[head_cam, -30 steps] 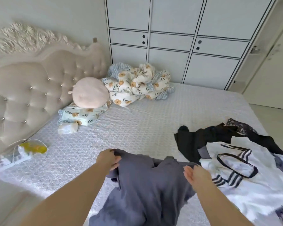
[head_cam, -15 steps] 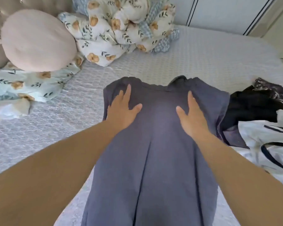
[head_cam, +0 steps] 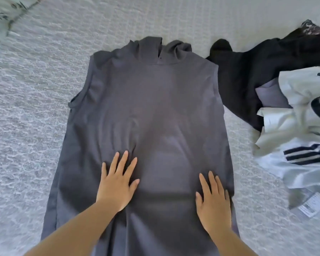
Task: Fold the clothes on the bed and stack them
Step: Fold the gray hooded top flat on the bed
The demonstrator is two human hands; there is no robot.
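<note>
Both hands lie flat with fingers spread: left hand (head_cam: 116, 183) mid-cloth, right hand (head_cam: 213, 202) nearer the right edge. The grey garment (head_cam: 151, 108) runs lengthwise away from them on the bed (head_cam: 26, 126), collar farthest. Unfolded clothes (head_cam: 284, 89) wait beyond, right.

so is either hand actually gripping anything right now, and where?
Nothing gripped. Left hand and right hand lie flat, fingers straight, on the grey garment's lower middle.
</note>
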